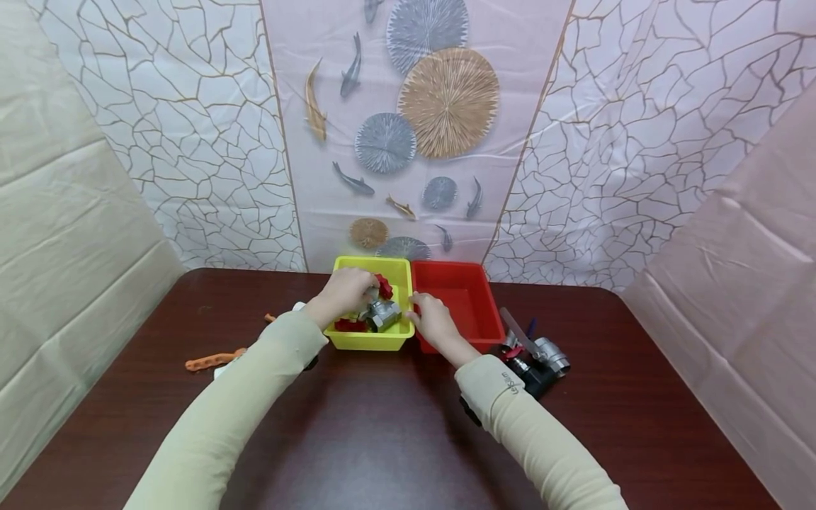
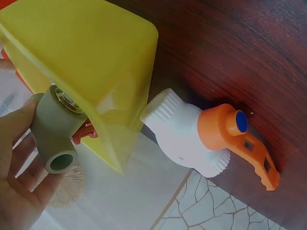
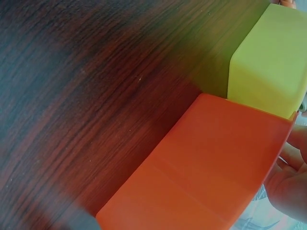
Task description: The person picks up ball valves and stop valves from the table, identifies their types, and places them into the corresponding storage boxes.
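Observation:
My left hand (image 1: 344, 292) reaches into the yellow bin (image 1: 370, 342). In the left wrist view, its fingers are around a grey-green plastic pipe fitting (image 2: 56, 127) with a short side outlet and a metal ring at one end. Beside the hand, the bin holds a metal valve (image 1: 384, 315) and red handwheels (image 1: 384, 287). Over the near left part of the red bin (image 1: 472, 342), my right hand (image 1: 435, 320) hovers with thumb and fingers parted, close to the rims where both bins meet. Its fingertips are partly hidden in the right wrist view.
Left of the yellow bin lies a white valve (image 2: 175, 134) with an orange lever handle (image 2: 254, 155); another orange handle (image 1: 213, 360) is nearer. Right of the red bin, a metal valve (image 1: 551, 356) and a black part (image 1: 537, 380) lie on the dark wooden table (image 1: 382, 439).

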Action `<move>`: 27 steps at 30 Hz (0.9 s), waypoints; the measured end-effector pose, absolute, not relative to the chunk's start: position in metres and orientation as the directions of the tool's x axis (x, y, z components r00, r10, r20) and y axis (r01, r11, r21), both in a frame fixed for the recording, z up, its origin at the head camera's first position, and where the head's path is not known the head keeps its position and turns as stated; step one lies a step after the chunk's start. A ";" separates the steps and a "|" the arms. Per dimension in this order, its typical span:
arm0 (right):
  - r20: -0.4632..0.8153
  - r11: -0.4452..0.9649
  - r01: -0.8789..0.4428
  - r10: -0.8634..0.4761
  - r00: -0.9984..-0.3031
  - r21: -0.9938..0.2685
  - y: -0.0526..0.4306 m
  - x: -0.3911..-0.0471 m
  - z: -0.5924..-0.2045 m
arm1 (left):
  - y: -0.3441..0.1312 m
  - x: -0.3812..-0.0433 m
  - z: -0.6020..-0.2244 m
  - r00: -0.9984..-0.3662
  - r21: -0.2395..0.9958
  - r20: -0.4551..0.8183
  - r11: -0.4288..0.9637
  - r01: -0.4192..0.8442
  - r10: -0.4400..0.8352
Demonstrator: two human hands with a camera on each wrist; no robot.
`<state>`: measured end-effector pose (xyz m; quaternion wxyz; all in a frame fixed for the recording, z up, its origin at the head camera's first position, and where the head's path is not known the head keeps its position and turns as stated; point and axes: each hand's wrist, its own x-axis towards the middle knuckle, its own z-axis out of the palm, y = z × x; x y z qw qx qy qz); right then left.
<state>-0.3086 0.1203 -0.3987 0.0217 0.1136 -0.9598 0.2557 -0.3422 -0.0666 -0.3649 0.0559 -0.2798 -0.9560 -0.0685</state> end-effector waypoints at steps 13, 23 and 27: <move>0.118 0.839 -0.243 -0.212 -0.970 -0.487 0.119 -0.306 -0.399 | -0.062 -0.339 -0.379 -0.872 0.051 0.194 0.884 0.465 0.448; 0.121 0.838 -0.243 -0.211 -0.970 -0.489 0.120 -0.307 -0.398 | -0.062 -0.338 -0.382 -0.872 0.042 0.193 0.884 0.466 0.450; 0.120 0.832 -0.246 -0.215 -0.969 -0.497 0.121 -0.306 -0.399 | -0.062 -0.338 -0.383 -0.873 0.054 0.194 0.884 0.465 0.448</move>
